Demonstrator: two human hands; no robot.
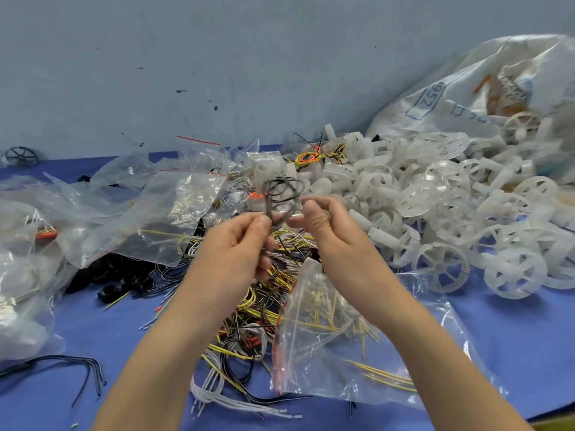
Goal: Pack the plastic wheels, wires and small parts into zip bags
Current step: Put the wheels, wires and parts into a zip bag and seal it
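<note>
- coiling is the step in hand: a dark wire (pixel 281 186) is held up in a loose loop above the counter (pixel 513 337), between both hands.
- left hand (pixel 239 244): thumb and forefinger pinch the gathered strands at the bottom of the loop; the other fingers are curled under.
- right hand (pixel 326 234): fingers curled, fingertips pinching the right side of the loop. motion blur hides the exact contact.
- directly below the hands lies a tangle of loose wires (pixel 249 309) in yellow, white and black.
- a zip bag (pixel 326 337) already holding wires lies flat just beside the right forearm, its red seal strip facing the tangle.
- more zip bags (pixel 186 206) lie crumpled to the left.
- a heap of white plastic wheels (pixel 420 206) spreads to the right, spilling from a large sack (pixel 482 88).
- judgement: packing is at an early stage, as most wheels and wires lie loose.
- next move calls for tightening the loop into a compact bundle, keeping one hand on it, then freeing the other hand to pick up a bag and spread its mouth.
- caution: a slack loop may spring open or snag on the tangle below.
</note>
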